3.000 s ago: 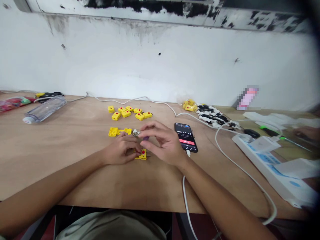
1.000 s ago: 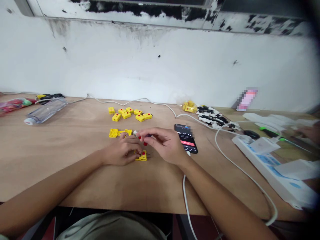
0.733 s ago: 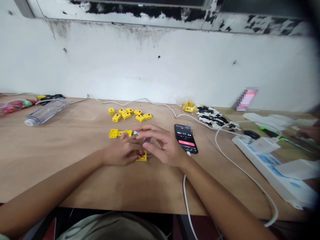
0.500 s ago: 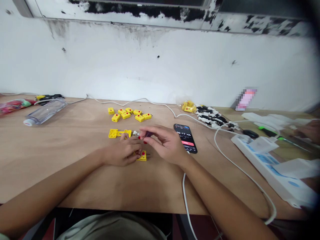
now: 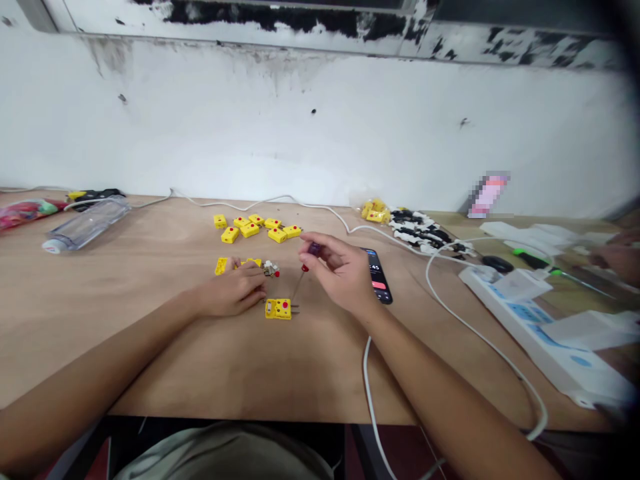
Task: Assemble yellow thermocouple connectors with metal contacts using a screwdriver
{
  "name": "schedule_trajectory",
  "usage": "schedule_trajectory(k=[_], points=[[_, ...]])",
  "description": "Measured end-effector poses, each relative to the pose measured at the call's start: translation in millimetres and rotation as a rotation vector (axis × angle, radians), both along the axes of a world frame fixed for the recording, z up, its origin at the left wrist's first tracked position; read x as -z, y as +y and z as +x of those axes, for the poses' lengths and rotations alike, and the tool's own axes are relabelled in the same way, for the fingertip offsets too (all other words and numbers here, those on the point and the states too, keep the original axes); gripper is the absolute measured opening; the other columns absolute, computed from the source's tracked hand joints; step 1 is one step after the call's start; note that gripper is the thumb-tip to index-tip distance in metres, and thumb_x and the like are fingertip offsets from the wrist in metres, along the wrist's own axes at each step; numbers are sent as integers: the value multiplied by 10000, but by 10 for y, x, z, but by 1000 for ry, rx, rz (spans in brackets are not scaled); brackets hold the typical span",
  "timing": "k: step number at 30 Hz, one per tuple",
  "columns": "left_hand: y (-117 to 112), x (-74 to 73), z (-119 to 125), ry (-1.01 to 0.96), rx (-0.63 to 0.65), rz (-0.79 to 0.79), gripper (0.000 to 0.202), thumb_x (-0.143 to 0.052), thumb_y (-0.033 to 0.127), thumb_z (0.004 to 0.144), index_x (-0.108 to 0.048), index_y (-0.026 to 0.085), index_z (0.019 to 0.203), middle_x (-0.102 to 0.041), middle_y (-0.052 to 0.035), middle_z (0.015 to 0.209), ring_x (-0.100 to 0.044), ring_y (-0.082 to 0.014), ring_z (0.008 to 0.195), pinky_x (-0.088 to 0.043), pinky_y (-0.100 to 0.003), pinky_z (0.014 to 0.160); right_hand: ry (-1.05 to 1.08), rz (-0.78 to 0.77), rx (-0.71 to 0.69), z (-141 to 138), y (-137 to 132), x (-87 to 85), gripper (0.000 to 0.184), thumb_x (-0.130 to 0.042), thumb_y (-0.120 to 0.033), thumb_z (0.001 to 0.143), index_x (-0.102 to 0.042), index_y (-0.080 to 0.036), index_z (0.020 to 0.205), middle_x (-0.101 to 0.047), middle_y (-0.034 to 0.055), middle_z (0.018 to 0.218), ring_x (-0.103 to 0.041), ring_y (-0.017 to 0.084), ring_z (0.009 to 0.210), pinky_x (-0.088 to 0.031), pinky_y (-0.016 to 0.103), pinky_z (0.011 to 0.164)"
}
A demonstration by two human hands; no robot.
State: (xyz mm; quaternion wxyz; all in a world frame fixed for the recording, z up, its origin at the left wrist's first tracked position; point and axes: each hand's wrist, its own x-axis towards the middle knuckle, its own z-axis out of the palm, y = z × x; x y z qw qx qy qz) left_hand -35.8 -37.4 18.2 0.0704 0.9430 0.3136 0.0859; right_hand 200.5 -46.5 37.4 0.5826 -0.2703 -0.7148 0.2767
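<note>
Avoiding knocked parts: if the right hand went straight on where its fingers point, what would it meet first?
Probably the yellow connector at the row's right end; the right hand is raised, so depth is unclear.

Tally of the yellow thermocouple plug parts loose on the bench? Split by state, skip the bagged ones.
Closed plugs: 7
Plug with pins showing: 1
Opened housing pieces by the left hand: 2
Total: 10

Stained white wall (image 5: 320, 133), peeling black-and-white ledge above (image 5: 280, 23), plywood tabletop (image 5: 150, 360)
</note>
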Motion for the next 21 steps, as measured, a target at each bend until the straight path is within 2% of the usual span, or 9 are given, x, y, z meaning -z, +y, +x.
schedule_trajectory(k=[2,5,8,10,14,21], points=[[-11,3,18,-2,-16,42,159,-426,211,950,-565,175,881,-613,-74,943,-516,-239,935,-300,-374,787,-47,42,-5,-16,-4,22,288,-645,-185,864,-678,-207,1148,-683,41,920,-638,132,763,-567,299,722],[-39,-76,7,-37,-43,45,141,-448,218,931,-570,179,872,-623,-62,927,-518,-239,943,-293,-378,803,-94,122,8,-36,-9,40,290,-640,-176,869,-680,-216,1153,-689,42,921,-639,137,778,-568,319,774],[-50,-169,-70,-78,-47,-15,105,-515,267,892,-575,191,933,-626,-47,975,-524,-235,978,-299,-369,844,-96,149,41,-43,-8,53,288,-633,-185,875,-680,-222,1157,-692,45,922,-640,144,791,-569,328,790],[-40,-190,-139,-71,-23,-36,200,-587,296,829,-570,204,1006,-621,-43,1039,-525,-242,1020,-301,-365,874,-91,133,50,-41,-5,66,285,-634,-198,877,-682,-223,1157,-692,48,924,-640,147,792,-572,327,785],[-7,-132,-219,-19,-9,-37,368,-648,305,750,-555,222,1096,-617,-49,1117,-513,-270,1087,-285,-382,909,-105,118,37,-36,5,92,277,-632,-204,880,-681,-225,1152,-687,46,926,-638,145,793,-571,332,803],[-9,-69,-189,-21,-33,-44,365,-621,310,787,-557,224,1136,-621,-64,1141,-504,-276,1118,-286,-386,905,-121,137,63,-34,6,95,268,-639,-205,876,-683,-219,1141,-697,49,925,-649,149,805,-578,329,796]])
